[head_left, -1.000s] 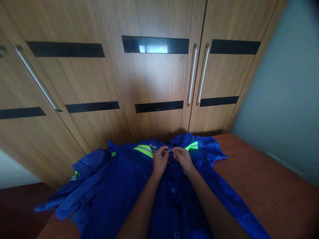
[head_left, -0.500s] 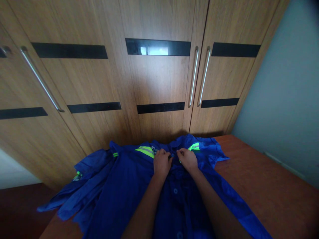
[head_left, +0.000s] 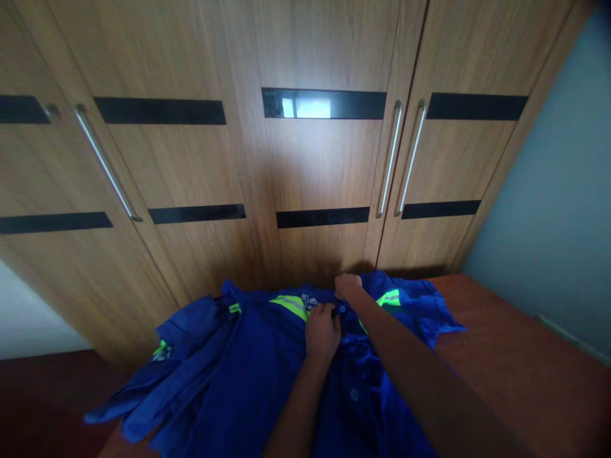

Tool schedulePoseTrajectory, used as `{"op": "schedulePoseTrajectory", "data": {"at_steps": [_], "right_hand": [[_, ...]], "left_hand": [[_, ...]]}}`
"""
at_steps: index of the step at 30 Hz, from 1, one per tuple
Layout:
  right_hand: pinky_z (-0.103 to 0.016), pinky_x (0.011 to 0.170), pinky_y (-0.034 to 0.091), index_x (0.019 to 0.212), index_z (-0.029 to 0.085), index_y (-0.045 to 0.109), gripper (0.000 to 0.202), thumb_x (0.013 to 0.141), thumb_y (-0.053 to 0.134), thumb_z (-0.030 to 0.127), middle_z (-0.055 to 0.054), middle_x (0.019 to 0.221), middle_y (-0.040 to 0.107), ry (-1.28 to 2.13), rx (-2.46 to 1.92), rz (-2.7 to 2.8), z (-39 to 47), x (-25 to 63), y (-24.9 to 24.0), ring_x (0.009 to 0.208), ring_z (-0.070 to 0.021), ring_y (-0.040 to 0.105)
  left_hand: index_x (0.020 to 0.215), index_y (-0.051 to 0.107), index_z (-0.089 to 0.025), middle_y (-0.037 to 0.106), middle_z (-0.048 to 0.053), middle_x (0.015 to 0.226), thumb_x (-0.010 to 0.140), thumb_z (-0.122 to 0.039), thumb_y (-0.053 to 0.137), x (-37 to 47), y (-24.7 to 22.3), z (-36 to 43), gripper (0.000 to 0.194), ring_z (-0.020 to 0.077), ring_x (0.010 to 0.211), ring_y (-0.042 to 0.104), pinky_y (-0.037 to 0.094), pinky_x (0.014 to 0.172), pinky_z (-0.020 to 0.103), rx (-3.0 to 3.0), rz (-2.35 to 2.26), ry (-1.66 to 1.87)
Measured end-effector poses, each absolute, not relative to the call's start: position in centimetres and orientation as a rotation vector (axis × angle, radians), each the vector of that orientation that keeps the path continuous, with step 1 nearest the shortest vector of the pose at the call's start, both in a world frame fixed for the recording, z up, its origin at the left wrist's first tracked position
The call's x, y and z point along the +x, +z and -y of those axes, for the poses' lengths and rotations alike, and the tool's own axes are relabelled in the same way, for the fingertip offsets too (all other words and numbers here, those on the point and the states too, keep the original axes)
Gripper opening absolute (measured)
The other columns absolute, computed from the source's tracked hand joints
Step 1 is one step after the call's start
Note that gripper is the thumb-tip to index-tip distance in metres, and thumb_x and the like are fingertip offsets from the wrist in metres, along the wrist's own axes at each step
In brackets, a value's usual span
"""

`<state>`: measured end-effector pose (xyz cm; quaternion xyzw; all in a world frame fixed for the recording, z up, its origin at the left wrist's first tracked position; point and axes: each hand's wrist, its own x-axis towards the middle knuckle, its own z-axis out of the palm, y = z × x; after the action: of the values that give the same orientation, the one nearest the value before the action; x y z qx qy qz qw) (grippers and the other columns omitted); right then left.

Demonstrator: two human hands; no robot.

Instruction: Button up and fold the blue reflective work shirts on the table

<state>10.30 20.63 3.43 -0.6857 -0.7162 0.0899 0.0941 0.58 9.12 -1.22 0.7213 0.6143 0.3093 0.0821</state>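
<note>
A blue work shirt (head_left: 267,369) with yellow-green reflective strips (head_left: 290,305) is spread out front side up, its collar toward the wardrobe. My left hand (head_left: 323,332) is closed on the shirt's front edge near the chest, fingers curled into the cloth. Just right of those fingers shows a small button (head_left: 342,310); a second button (head_left: 354,395) sits lower on the front. Higher up, my right hand (head_left: 348,285) is closed at the collar, its fingertips mostly hidden from me. The sleeves (head_left: 186,356) lie bunched at the left.
Right behind the collar stands a wooden wardrobe (head_left: 315,254) with black strips and long metal handles (head_left: 390,159). The shirt rests on a reddish-brown surface (head_left: 515,356). A pale wall (head_left: 548,222) rises on the right.
My right hand has moved up from beside the left hand to the collar. The left hand stays at the shirt front. The whole view has shifted slightly.
</note>
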Motion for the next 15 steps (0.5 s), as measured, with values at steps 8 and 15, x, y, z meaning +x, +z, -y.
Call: {"op": "schedulePoseTrajectory", "data": {"at_steps": [8, 15], "right_hand": [[-0.028, 0.075, 0.049, 0.114, 0.013, 0.061, 0.028, 0.092, 0.047, 0.024, -0.005, 0.089, 0.069, 0.285, -1.919, 1.852, -18.1, 16.9, 3.2, 0.083, -0.0163, 0.064], [-0.025, 0.057, 0.044, 0.127, 0.012, 0.052, 0.047, 0.086, 0.039, 0.031, 0.003, 0.06, 0.059, 0.224, -1.582, 1.685, -9.2, 18.8, 2.4, 0.056, -0.0164, 0.06]], "left_hand": [[0.102, 0.063, -0.02, 0.066, 0.008, 0.098, 0.08, -0.017, 0.053, 0.0, -1.2, -10.0, 0.024, 0.0202, 0.091, 0.063, 0.047, 0.081, 0.03, 1.939, -1.865, 1.025], [0.103, 0.059, -0.022, 0.063, 0.007, 0.102, 0.088, -0.019, 0.043, -0.2, 3.1, -10.3, 0.023, 0.0192, 0.098, 0.061, 0.045, 0.088, 0.03, 1.952, -1.957, 1.134]]}}
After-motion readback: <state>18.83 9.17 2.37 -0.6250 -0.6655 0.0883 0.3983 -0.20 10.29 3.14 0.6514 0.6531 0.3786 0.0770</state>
